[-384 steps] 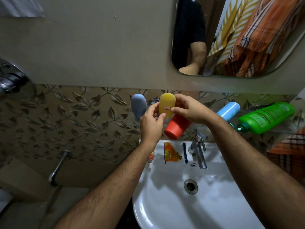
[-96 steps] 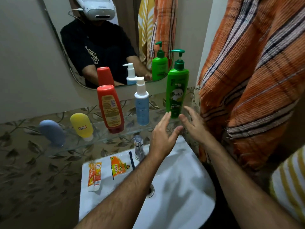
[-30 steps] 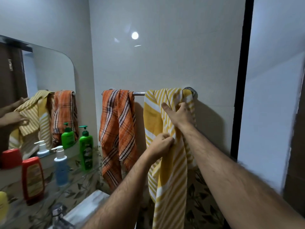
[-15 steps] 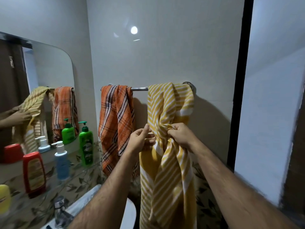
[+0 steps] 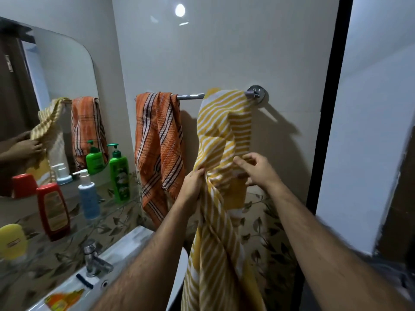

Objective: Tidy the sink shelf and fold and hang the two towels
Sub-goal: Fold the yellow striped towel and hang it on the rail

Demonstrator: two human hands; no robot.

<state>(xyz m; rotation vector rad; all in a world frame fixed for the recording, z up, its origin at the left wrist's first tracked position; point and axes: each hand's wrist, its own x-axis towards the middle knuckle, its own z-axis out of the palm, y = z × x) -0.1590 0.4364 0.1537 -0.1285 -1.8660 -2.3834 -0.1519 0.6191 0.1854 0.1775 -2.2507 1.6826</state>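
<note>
Left hand [image 5: 195,184] gripped the bunched yellow towel [image 5: 221,140] below the rail [image 5: 190,96], apparently to draw it off; right hand [image 5: 254,168], fingers loosely curled, pinched the fold alongside.

Both hands [image 5: 193,184] [image 5: 258,169] raised, fingers curled

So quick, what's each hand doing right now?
Left hand: gripping the yellow striped towel, fingers curled round bunched cloth.
Right hand: pinching the same towel just beside it.
</note>
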